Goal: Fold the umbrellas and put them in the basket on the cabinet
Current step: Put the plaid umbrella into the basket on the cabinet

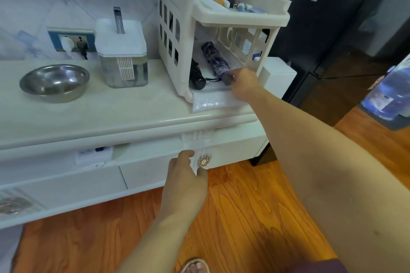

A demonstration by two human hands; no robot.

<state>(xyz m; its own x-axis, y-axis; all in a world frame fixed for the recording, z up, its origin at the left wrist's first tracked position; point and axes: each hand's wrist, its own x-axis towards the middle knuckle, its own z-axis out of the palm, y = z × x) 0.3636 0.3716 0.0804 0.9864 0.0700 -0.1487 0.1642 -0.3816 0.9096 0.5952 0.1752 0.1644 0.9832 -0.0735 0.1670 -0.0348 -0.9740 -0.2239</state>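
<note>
Purple umbrella (214, 60) lies folded in basket (177, 35), right hand (243, 83) gripping its handle at 1 o'clock; left hand (185, 175) relaxed, touching cabinet (111, 113). Next, I'd judge: let go.

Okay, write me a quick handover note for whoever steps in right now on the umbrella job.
Right hand: grip on the handle end of the folded purple patterned umbrella, which lies inside the white basket on the cabinet.
Left hand: holds nothing, fingers resting against the cabinet front by the round knob.
Black folded umbrella: already in the basket, left of the purple one.
Done: both visible umbrellas folded and in the basket.
Left: release the purple one and withdraw; I cannot tell whether more umbrellas wait out of view.
</note>
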